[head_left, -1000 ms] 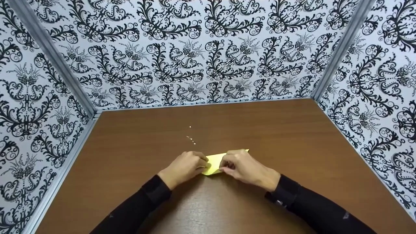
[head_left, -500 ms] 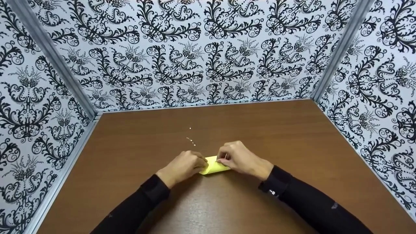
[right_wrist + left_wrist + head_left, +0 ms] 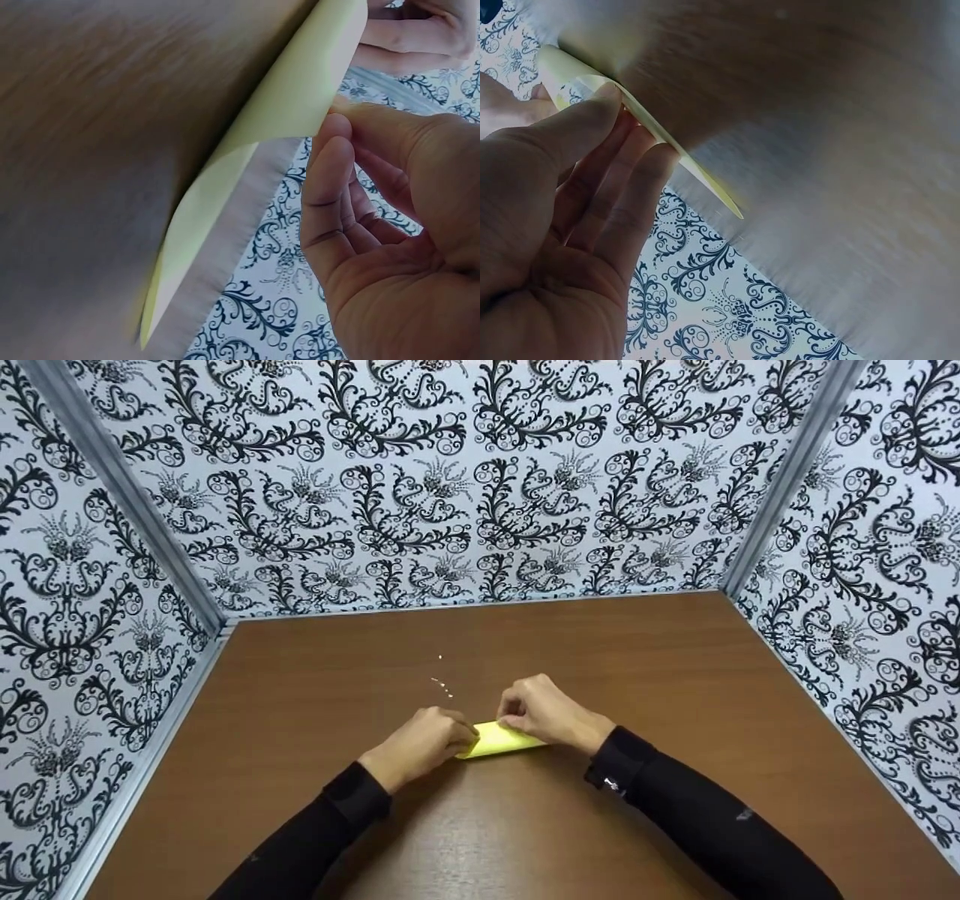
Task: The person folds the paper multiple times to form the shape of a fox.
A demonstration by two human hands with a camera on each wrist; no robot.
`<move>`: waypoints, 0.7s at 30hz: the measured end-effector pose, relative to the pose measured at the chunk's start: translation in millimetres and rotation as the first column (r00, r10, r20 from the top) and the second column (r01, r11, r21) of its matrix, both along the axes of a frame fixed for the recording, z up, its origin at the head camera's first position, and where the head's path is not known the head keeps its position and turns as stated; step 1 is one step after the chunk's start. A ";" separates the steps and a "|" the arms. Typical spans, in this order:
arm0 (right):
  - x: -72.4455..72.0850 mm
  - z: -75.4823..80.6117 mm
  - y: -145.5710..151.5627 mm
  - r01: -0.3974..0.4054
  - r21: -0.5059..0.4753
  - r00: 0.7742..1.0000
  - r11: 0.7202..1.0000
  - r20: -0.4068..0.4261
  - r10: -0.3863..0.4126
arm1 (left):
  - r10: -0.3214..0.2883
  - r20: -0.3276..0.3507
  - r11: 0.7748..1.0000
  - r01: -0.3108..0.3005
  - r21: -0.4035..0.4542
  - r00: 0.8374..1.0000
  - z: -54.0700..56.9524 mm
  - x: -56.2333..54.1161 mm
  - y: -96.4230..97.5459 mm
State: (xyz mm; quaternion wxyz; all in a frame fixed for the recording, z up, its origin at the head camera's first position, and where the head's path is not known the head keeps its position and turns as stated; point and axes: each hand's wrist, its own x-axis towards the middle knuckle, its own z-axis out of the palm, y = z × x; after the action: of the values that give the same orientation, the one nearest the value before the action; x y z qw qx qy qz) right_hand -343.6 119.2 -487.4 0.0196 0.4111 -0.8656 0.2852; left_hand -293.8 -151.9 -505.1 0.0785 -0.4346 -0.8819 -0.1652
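Thumbs against fingers, my left hand (image 3: 421, 744) pinches the nine-o'clock end of a curled yellow paper sheet (image 3: 499, 740), and my right hand (image 3: 551, 712), apart, pinches its far edge near twelve o'clock. The sheet is between them, mid-way over the brown wooden tabletop (image 3: 637, 660), long axis from just under nine o'clock to just over three.

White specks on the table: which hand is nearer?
Left. The left hand is just below the white specks in the head view; the right hand is farther, to their right.
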 end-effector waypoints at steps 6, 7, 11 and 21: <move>-7.3 -10.5 -1.2 -0.007 0.034 1.000 0.999 -0.003 0.007 | 0.000 -0.009 1.000 0.000 0.005 1.000 0.2 0.4 0.0; -8.1 -11.7 -1.7 -0.007 0.039 1.000 0.999 0.000 0.007 | 0.000 -0.013 1.000 0.000 0.006 1.000 0.2 0.7 0.1; -9.6 -13.7 -4.4 -0.004 0.051 1.000 0.999 0.008 0.004 | 0.007 0.007 1.000 -0.008 0.013 1.000 1.0 1.2 0.5; -10.3 -12.1 -8.5 0.013 0.067 0.999 0.998 0.036 -0.015 | 0.012 0.001 1.000 -0.012 0.013 1.000 -1.0 0.0 -2.1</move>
State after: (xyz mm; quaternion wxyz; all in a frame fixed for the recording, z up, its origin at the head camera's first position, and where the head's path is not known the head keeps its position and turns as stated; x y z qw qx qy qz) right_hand -353.9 110.8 -499.5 -0.0078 0.4002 -0.8777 0.2635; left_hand -293.8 -154.0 -506.1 0.0819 -0.4288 -0.8834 -0.1705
